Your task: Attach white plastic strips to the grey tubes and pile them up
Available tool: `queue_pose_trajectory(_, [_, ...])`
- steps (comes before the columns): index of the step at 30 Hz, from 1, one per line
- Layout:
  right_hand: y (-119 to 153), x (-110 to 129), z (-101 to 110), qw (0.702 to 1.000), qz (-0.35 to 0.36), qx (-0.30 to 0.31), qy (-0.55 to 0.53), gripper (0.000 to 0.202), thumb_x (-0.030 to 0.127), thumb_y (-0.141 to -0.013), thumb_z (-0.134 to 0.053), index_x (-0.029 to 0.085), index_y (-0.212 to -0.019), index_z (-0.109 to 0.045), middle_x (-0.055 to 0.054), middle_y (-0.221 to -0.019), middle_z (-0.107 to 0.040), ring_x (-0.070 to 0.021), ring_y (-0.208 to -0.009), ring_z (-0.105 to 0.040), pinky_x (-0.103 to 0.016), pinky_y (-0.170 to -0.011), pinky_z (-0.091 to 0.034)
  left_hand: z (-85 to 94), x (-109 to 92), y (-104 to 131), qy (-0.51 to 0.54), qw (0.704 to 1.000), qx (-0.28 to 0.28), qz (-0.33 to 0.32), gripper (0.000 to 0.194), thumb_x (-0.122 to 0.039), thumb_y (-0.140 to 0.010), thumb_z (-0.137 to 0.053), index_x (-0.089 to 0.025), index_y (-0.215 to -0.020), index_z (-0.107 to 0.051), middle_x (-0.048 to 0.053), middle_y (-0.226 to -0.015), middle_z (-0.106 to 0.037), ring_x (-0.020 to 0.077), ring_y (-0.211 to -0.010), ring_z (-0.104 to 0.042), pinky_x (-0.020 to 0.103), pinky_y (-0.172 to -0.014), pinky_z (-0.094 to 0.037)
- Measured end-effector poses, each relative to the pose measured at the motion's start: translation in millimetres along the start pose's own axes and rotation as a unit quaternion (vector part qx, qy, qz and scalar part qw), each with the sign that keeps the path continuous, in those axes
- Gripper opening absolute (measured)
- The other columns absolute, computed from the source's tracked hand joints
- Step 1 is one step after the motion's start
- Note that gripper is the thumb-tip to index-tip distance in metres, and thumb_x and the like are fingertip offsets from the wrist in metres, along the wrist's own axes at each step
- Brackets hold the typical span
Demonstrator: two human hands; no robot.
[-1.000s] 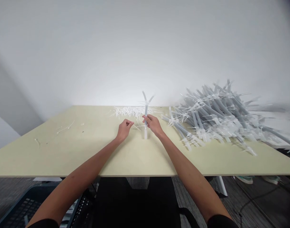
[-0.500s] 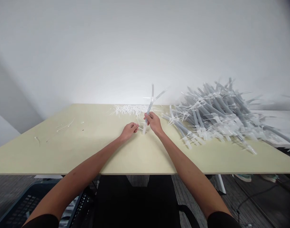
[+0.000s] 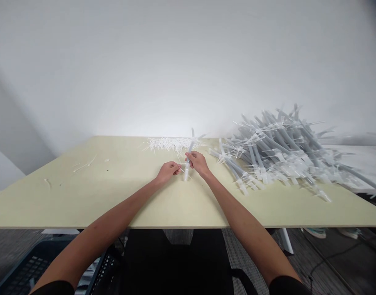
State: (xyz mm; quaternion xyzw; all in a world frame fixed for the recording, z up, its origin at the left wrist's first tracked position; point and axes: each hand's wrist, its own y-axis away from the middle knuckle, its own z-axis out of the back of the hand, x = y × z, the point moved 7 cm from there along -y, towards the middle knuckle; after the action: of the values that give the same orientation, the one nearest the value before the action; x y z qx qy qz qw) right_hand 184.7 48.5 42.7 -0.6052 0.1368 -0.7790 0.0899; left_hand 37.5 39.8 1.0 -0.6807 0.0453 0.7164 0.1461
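Near the middle of the table, my right hand [image 3: 197, 161] is closed around a grey, branched tube [image 3: 190, 146] with a clear white fitting [image 3: 186, 174] at its lower end. The tube's forked top leans away from me. My left hand [image 3: 169, 170] is just left of the fitting, with thumb and fingers pinched on a thin white cable tie [image 3: 182, 169] that reaches the tube's lower part. Whether the tie is looped around the tube is too small to tell.
Loose white cable ties [image 3: 167, 144] lie at the table's back. A large heap of similar tubes [image 3: 276, 143] covers the right side. A few stray ties [image 3: 85, 164] lie on the left of the pale table [image 3: 92, 205]. A dark basket [image 3: 30, 262] stands below left.
The tube in my right hand has come down, and its forked top has tipped away and lower. Both hands have moved only slightly.
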Motion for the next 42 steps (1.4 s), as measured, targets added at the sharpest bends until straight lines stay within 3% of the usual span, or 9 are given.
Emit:
queue_pose_trajectory(8, [3, 14, 7, 0.995, 0.077, -0.056, 0.016, 0.028, 0.044, -0.079, -0.049, 0.020, -0.089, -0.056, -0.002, -0.074, -0.063, -0.0100, -0.052, -0.048, -0.022, -0.048, -0.041, 0.1, 5, -2, 0.028, 0.999, 0.007, 0.026, 0.030, -0.041, -0.069, -0.065, -0.012, -0.077, -0.058, 0.007, -0.076, -0.066, 0.0129, -0.067, -0.059, 0.031, -0.071, -0.047])
queue_pose_trajectory(25, [10, 30, -7, 0.986, 0.112, 0.036, 0.115, 0.023, 0.042, -0.078, -0.051, 0.020, -0.087, -0.053, -0.001, -0.078, -0.060, -0.0125, -0.064, -0.052, -0.025, -0.060, -0.041, 0.1, 2, -2, 0.011, 1.000, 0.021, 0.008, 0.030, -0.037, -0.075, -0.059, -0.009, -0.084, -0.060, 0.009, -0.080, -0.065, 0.0130, -0.068, -0.057, 0.033, -0.073, -0.046])
queue_pose_trajectory(30, [10, 24, -11, 0.968, 0.095, 0.098, 0.212, 0.028, 0.046, -0.078, -0.051, 0.018, -0.075, -0.058, -0.001, -0.071, -0.058, -0.0138, -0.064, -0.050, -0.026, -0.061, -0.037, -1.4, 1, -1, 0.004, 0.999, 0.037, 0.010, 0.027, -0.035, -0.077, -0.057, -0.009, -0.083, -0.060, 0.009, -0.079, -0.065, 0.0127, -0.067, -0.057, 0.032, -0.073, -0.045])
queue_pose_trajectory(36, [11, 16, -12, 0.957, 0.083, 0.149, 0.236, 0.034, 0.051, -0.083, -0.043, 0.020, -0.085, -0.056, -0.001, -0.068, -0.057, -0.0150, -0.062, -0.051, -0.026, -0.060, -0.035, -2.1, 2, -1, -0.011, 0.999, 0.047, 0.003, 0.031, -0.040, -0.074, -0.059, -0.010, -0.084, -0.062, 0.009, -0.080, -0.066, 0.0136, -0.070, -0.057, 0.031, -0.073, -0.045])
queue_pose_trajectory(42, [9, 19, -14, 0.964, 0.111, 0.096, 0.223, 0.026, 0.044, -0.084, -0.043, 0.020, -0.078, -0.052, 0.000, -0.069, -0.055, -0.0151, -0.065, -0.050, -0.026, -0.062, -0.036, 4.7, 1, -4, -0.008, 0.999, 0.022, -0.026, 0.035, -0.043, -0.073, -0.060, -0.011, -0.088, -0.063, 0.009, -0.085, -0.067, 0.0134, -0.070, -0.057, 0.030, -0.072, -0.045])
